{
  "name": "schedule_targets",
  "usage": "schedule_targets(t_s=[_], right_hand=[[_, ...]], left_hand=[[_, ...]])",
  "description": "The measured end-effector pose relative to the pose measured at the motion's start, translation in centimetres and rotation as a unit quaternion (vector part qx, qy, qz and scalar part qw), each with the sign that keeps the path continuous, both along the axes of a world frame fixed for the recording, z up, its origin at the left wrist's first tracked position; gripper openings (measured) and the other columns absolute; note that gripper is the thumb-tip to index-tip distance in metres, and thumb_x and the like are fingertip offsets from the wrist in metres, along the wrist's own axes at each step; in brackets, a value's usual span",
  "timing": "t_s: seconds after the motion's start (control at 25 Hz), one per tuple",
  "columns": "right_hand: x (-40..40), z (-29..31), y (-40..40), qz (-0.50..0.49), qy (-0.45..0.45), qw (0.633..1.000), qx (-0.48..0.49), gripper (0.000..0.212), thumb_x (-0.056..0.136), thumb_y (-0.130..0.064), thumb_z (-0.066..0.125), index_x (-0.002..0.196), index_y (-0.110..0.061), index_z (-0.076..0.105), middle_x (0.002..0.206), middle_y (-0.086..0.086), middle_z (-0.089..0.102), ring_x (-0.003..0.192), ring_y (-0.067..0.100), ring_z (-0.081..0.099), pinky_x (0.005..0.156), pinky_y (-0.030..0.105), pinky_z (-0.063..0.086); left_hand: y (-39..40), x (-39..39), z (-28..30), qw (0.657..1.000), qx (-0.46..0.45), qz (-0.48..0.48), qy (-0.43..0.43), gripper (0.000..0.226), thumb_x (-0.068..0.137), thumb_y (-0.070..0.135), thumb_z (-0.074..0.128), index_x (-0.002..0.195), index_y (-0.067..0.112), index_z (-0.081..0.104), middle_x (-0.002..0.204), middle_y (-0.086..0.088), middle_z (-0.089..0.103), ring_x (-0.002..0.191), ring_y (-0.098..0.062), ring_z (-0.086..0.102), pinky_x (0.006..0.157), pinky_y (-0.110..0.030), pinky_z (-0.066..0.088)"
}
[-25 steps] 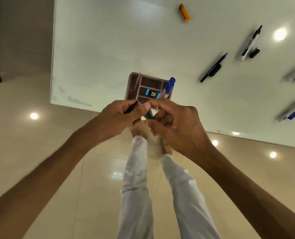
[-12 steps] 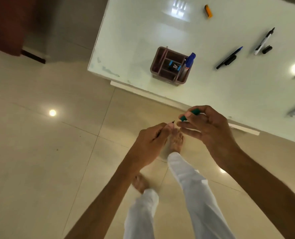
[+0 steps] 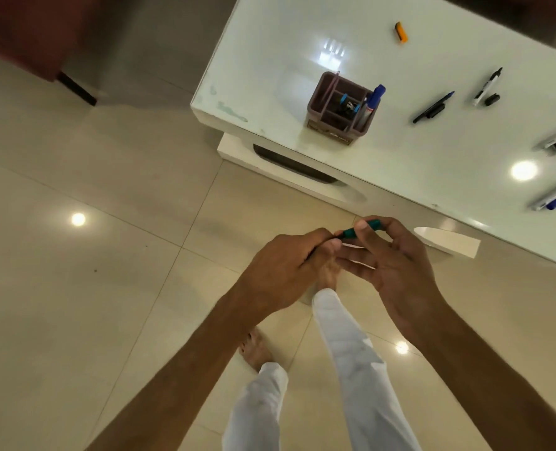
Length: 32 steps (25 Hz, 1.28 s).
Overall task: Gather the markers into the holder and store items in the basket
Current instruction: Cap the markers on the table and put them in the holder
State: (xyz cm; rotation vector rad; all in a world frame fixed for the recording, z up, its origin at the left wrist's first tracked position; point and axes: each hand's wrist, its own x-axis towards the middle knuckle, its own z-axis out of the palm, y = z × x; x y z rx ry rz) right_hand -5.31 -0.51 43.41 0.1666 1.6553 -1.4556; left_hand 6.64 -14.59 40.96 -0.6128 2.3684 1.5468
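Left hand (image 3: 283,271) grips a marker body, right hand (image 3: 387,252) pinches its green cap (image 3: 361,228): capping now, next reach ahead to the holder (image 3: 341,112).

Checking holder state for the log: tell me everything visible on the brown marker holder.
The holder is a brown, plastic-looking box, open-topped and split by dividers into several compartments. It stands upright near the near-left corner of the white table, touched by neither hand. A blue-capped marker leans in its right compartment; small blue and black items lie in a middle one.
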Motion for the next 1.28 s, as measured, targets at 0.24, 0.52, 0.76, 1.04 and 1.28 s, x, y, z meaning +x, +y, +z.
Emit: schedule_targets(t_s=[0.24,0.52,0.76,1.04,1.28], right_hand=[[3.0,2.1,-1.9,0.098,0.011,0.995,-0.008,0.015,0.098,-0.011,0.068,0.110,-0.002,0.069,0.100,0.013,0.081,0.092,0.031,0.081,0.085,0.040,0.066],[3.0,2.9,-3.7,0.256,-0.035,0.966,0.002,0.019,0.090,-0.008,0.076,0.108,-0.002,0.077,0.098,0.018,0.081,0.082,0.031,0.081,0.074,0.034,0.066],[4.0,1.7,-4.9,0.360,0.053,0.929,0.068,0.020,0.093,0.001,0.073,0.093,-0.018,0.080,0.083,0.002,0.082,0.076,0.020,0.081,0.075,0.032,0.067],[-1.3,3.0,-4.1,0.219,0.018,0.975,0.020,0.024,0.108,-0.004,0.050,0.118,-0.021,0.065,0.116,0.016,0.073,0.088,0.030,0.077,0.072,0.041,0.066],[-3.2,4.2,-5.5,0.346,0.096,0.933,0.033,0.009,0.098,-0.012,0.071,0.103,-0.006,0.069,0.079,0.012,0.077,0.068,0.033,0.077,0.064,0.045,0.067]], left_hand=[[-2.5,4.2,1.8,0.994,-0.103,-0.043,0.004,0.022,0.110,0.038,0.047,0.106,0.020,0.059,0.085,0.006,0.059,0.074,-0.015,0.058,0.067,-0.036,0.050],[-4.4,5.8,3.7,0.998,-0.059,0.012,0.023,0.023,0.102,0.004,0.058,0.120,0.016,0.049,0.116,-0.001,0.059,0.092,-0.010,0.062,0.077,-0.014,0.053],[-4.6,4.1,3.8,0.999,-0.045,-0.023,-0.005,0.010,0.109,0.010,0.043,0.110,0.020,0.043,0.105,0.000,0.056,0.087,-0.018,0.061,0.073,-0.025,0.053],[-4.8,1.5,3.3,0.981,-0.157,-0.107,-0.026,0.023,0.108,0.007,0.048,0.128,0.019,0.052,0.107,0.007,0.053,0.085,-0.009,0.051,0.081,-0.032,0.056],[-4.6,-1.4,2.7,0.994,-0.042,-0.095,0.030,0.069,0.093,-0.005,0.053,0.139,0.032,0.017,0.090,-0.014,0.063,0.069,-0.029,0.065,0.058,-0.050,0.056]])
